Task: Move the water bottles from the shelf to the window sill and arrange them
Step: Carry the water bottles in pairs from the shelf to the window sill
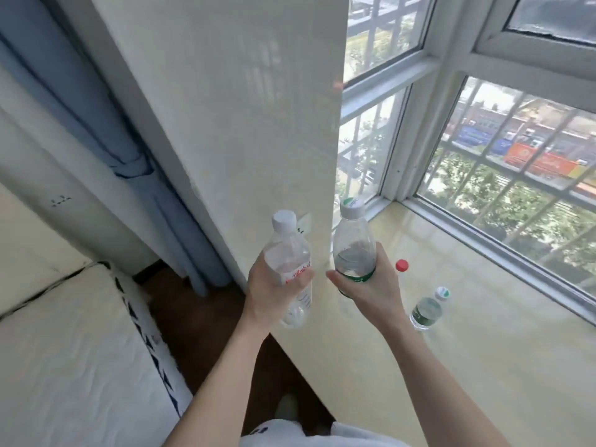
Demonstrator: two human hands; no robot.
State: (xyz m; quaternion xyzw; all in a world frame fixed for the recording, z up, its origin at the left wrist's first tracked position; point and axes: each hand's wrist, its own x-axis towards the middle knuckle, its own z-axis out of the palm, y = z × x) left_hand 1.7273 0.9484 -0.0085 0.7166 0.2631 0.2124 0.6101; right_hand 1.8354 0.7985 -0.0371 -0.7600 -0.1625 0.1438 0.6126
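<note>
Head view: left hand fingers wrap the white-capped bottle, right hand fingers wrap the green-labelled bottle. I see both raised, apart, near the window sill.

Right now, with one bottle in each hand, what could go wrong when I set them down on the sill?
1. The right hand, gripping the green-labelled bottle, is close to the red-capped bottle; lowering it may knock that one over.
2. The left hand holds the white-capped bottle near the window sill's edge; set there, it might fall to the floor.
</note>
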